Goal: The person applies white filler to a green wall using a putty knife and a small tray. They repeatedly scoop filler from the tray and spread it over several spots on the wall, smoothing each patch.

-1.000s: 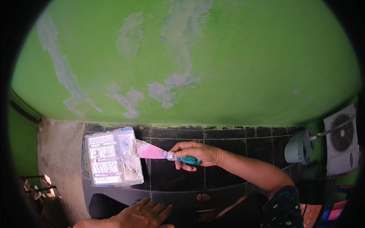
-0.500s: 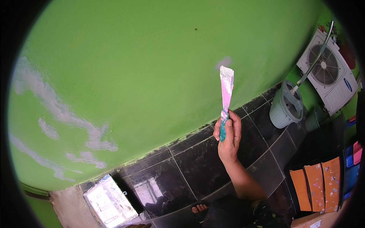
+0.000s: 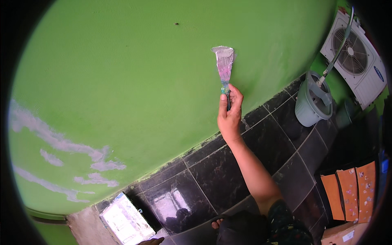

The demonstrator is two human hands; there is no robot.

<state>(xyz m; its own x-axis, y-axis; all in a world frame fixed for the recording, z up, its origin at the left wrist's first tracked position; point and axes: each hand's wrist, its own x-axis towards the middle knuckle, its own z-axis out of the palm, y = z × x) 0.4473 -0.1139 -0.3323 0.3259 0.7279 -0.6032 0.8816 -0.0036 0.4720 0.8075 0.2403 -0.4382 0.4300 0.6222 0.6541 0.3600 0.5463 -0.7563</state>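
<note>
My right hand [image 3: 230, 116] is wrapped round the dark, paint-stained handle of a putty knife [image 3: 225, 67], thumb on the near side. The knife's pinkish blade is smeared with pale filler, and its wide end lies against the green wall [image 3: 134, 73], over a small pale patch mostly hidden behind it. Only a sliver of my left hand [image 3: 152, 241] shows at the bottom edge, and its fingers cannot be made out. Just above it is a flat white board or case [image 3: 127, 218], coated with filler and with a small metal fitting on its side.
Uneven grey filler streaks [image 3: 61, 141] cross the wall at lower left. Dark glossy tiles [image 3: 220, 179] run below. A grey-green bucket [image 3: 306, 106] with a hose stands at right, before an air-conditioner unit [image 3: 351, 53]. Orange panels [image 3: 347, 194] and a cardboard box [image 3: 345, 234] are at lower right.
My right hand has moved up and left with the putty knife. The blade now meets the wall and covers most of the small patch. The view has shifted slightly.
</note>
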